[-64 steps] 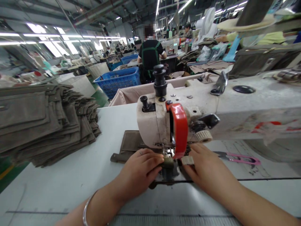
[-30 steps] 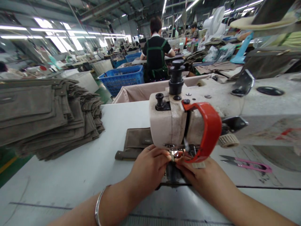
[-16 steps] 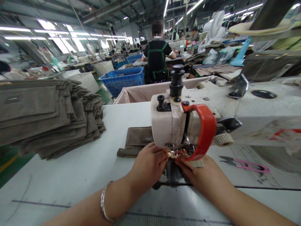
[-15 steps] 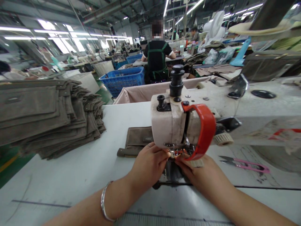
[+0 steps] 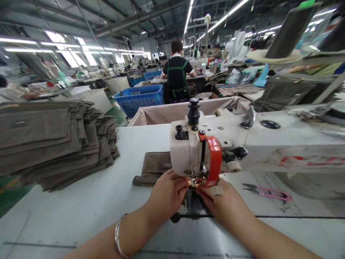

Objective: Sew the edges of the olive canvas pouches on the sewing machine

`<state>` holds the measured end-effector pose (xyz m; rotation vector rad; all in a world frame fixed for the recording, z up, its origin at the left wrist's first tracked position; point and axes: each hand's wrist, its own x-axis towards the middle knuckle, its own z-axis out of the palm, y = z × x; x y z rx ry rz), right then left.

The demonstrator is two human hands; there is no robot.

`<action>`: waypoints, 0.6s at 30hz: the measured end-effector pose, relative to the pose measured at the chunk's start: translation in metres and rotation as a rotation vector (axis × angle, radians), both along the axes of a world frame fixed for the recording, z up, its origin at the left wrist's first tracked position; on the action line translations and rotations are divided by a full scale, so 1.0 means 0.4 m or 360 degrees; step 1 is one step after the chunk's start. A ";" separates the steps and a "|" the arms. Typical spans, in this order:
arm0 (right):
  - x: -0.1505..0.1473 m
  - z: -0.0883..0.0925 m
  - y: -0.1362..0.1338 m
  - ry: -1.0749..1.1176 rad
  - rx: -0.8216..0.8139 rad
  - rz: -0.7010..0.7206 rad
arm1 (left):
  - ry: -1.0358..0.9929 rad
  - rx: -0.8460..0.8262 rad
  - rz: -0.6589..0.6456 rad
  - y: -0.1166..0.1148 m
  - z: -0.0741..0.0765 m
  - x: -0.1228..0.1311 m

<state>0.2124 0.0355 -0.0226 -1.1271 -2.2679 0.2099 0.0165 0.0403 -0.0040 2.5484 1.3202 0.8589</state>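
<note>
A white sewing machine head [image 5: 179, 151] with a red guard [image 5: 215, 158] stands over both hands. Under it lies a brown fabric piece [image 5: 155, 163] with a small label, partly hidden by the machine and my fingers. My left hand [image 5: 168, 190] is closed at the left of the needle, its thumb and fingertips pinching the near edge of the fabric. My right hand [image 5: 226, 199] is closed too, fingertips on the same edge just right of the needle and close to the left ones. The presser foot and guard partly cover the fingertips.
A tall stack of brown fabric pieces [image 5: 59, 144] sits at the left of the white table [image 5: 107, 208]. Pink thread snips [image 5: 269, 192] lie on the right. Beyond are a pink cloth-lined bin [image 5: 153, 114], a blue basket [image 5: 140, 98] and a seated person [image 5: 177, 72].
The view has shifted, so the machine appears lower and its arm farther left. Both hands keep their places by the needle, and the fabric shows little visible movement.
</note>
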 end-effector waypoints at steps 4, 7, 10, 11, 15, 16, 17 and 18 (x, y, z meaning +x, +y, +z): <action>-0.015 0.012 -0.010 -0.0004 -0.0028 -0.0054 | -0.0009 0.0023 0.0065 -0.006 -0.006 -0.004; -0.023 0.021 -0.007 -0.0036 -0.0040 -0.0056 | -0.0025 0.0129 0.0017 -0.002 -0.017 -0.010; -0.024 0.028 -0.005 -0.0048 -0.0053 -0.0039 | -0.0024 0.0231 -0.0087 0.001 -0.025 -0.016; -0.023 0.030 -0.006 -0.0045 -0.0060 -0.0043 | -0.0019 0.0237 -0.0096 0.001 -0.027 -0.018; -0.022 0.030 -0.008 -0.0019 -0.0072 -0.0076 | 0.0038 0.0101 -0.0050 0.007 -0.037 -0.028; -0.021 0.029 -0.008 -0.0010 -0.0068 -0.0077 | 0.0056 0.0065 -0.0026 0.011 -0.037 -0.032; -0.020 0.030 -0.009 0.0001 -0.0062 -0.0073 | 0.0080 0.0038 -0.0002 0.015 -0.033 -0.035; -0.017 0.032 -0.009 0.0015 -0.0054 -0.0065 | 0.0116 0.0014 0.0015 0.016 -0.026 -0.040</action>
